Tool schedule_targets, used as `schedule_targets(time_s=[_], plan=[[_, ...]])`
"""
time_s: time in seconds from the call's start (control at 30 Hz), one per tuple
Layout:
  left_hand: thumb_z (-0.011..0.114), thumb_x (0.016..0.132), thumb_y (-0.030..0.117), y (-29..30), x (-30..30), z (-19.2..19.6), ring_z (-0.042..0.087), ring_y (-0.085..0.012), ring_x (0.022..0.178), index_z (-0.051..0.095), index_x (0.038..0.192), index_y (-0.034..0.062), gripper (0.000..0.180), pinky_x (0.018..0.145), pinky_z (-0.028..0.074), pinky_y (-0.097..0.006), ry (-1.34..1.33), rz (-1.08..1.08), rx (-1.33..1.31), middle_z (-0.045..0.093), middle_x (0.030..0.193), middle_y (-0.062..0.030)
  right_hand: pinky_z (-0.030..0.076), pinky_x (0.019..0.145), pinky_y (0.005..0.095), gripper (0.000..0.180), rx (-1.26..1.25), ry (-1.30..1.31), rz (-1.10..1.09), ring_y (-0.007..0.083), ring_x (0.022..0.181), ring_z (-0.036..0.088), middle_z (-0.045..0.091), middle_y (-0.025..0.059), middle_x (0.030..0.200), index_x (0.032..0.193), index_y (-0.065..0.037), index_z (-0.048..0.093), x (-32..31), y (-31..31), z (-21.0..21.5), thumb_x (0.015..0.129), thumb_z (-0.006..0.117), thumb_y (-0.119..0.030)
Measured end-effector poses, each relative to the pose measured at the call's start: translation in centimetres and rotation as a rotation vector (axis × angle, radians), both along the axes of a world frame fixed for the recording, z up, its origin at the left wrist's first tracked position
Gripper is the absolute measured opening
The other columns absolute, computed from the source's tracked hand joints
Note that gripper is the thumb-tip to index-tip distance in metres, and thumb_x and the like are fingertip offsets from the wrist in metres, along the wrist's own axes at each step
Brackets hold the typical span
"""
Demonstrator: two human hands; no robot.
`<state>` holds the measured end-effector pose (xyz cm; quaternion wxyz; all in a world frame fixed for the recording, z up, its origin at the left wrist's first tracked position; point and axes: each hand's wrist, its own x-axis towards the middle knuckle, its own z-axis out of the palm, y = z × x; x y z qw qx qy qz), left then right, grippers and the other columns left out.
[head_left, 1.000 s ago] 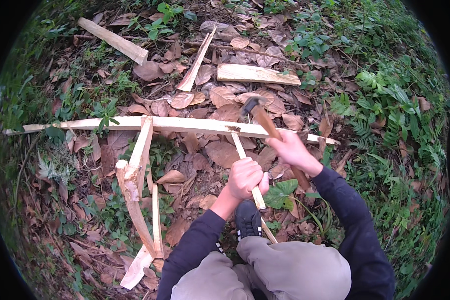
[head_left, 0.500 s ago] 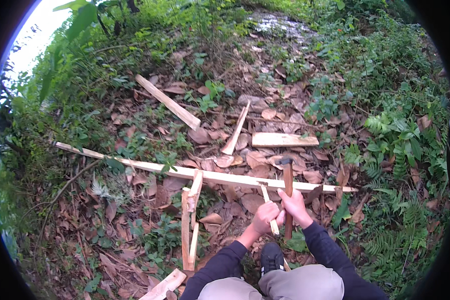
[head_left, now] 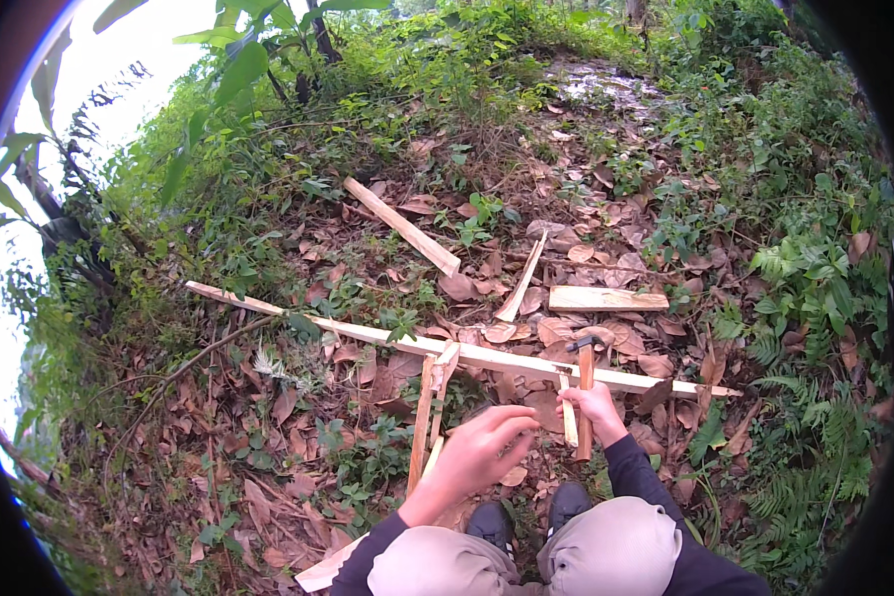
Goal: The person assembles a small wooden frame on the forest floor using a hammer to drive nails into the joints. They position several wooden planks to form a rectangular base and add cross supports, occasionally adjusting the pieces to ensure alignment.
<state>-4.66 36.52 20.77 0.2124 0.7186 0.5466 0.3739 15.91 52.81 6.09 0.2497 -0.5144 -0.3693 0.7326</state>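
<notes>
My right hand grips a hammer by its wooden handle, with the dark metal head at the far end. Close beside the handle is a short pale wooden stick, its far end at the long pole; whether it is fixed there I cannot tell. Fingers stretched and a little bent, my left hand hovers empty left of the stick. Behind that hand, split wooden pieces run from the pole toward me, partly hidden by my hand.
Beyond the pole lie a split stake, a thin tapered splinter and a flat short board. Dry leaves cover the ground, with ferns at the right. Near my left knee is another wood piece.
My left hand has let go of the short stick and swung left, its fingers opening. My right hand still holds the hammer. The view has shifted, so the scene sits farther right and lower.
</notes>
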Motion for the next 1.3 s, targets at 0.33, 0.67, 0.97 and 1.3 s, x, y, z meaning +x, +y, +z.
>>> schedule_targets(time_s=[0.33, 0.67, 0.97, 1.3], plan=[[0.06, 0.099, 0.041, 0.3, -6.1, -3.1, 0.063, -0.0503, 0.1, 0.041, 0.136, -0.0035, 0.061, 0.083, 0.052, -0.053, 0.092, 0.72, -0.105, 0.063, 0.114, -0.0332, 0.058, 0.054, 0.0336, 0.016, 0.041, 0.017, -0.007, 0.023, 0.06, 0.07, 0.069, 0.013, 0.076, 0.092, 0.008, 0.063, -0.6, 0.2, 0.4, 0.082, 0.073, 0.0], [0.06, 0.1, 0.036, 0.4, -5.9, -2.4, 0.066, -0.0498, 0.091, 0.047, 0.132, -0.0014, 0.05, 0.073, 0.051, -0.051, 0.036, 0.756, -0.271, 0.069, 0.095, -0.0285, 0.056, 0.055, 0.0291, 0.018, 0.098, -0.014, -0.036, 0.0187, 0.06, 0.069, 0.072, 0.0136, 0.079, 0.096, 0.011, 0.066, -0.1, 0.7, 0.7, 0.084, 0.073, -0.001], [0.064, 0.097, 0.041, 0.3, -5.2, -2.9, 0.07, -0.0415, 0.071, 0.046, 0.131, 0.0001, 0.056, 0.063, 0.053, -0.049, -0.025, 0.724, -0.18, 0.07, 0.079, -0.0196, 0.056, 0.054, 0.028, 0.016, 0.038, 0.023, -0.087, 0.0187, 0.057, 0.068, 0.072, 0.0154, 0.081, 0.096, 0.011, 0.067, -0.4, 0.9, -0.2, 0.085, 0.07, 0.0], [0.067, 0.095, 0.038, -3.5, -3.6, -2.7, 0.07, -0.0235, 0.065, 0.046, 0.136, -0.0026, 0.062, 0.061, 0.054, -0.034, -0.203, 0.675, -0.032, 0.07, 0.078, -0.0112, 0.061, 0.061, 0.0312, 0.019, 0.116, 0.063, -0.043, 0.0214, 0.067, 0.072, 0.071, 0.0151, 0.081, 0.092, 0.005, 0.059, 0.9, 0.8, 3.3, 0.081, 0.074, 0.004]])
